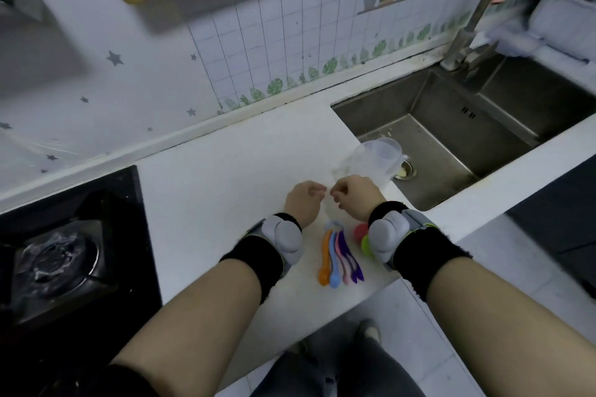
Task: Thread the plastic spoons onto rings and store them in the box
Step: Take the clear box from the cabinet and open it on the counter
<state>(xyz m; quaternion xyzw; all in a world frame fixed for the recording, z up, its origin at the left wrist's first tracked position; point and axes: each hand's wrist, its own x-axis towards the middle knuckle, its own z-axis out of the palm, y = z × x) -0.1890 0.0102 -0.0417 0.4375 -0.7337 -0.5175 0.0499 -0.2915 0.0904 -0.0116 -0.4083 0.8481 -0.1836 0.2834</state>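
Lower left of frame: a black gas hob (64,255), set beside the white surface (225,177).

Centre: the left hand (304,200) is over the surface with its fingers curled inward. The wrist carries a black band with a grey unit (283,240). The right hand (351,195) is just beside it, fingers likewise curled, fingertips nearly meeting the left's. Whether either hand pinches anything cannot be told, as the gap between them is blurred.

Lower centre, below the hands: four plastic spoons (334,261), orange, blue, pink and purple. They lie on the surface in a fan, far ends bunched together. Just right of them are a red piece (360,230) and a green piece (366,245), both partly hidden by the right wrist.

Beyond the right hand: a clear box (377,159) at the surface's edge, beside the steel sink (451,126) at right of frame.
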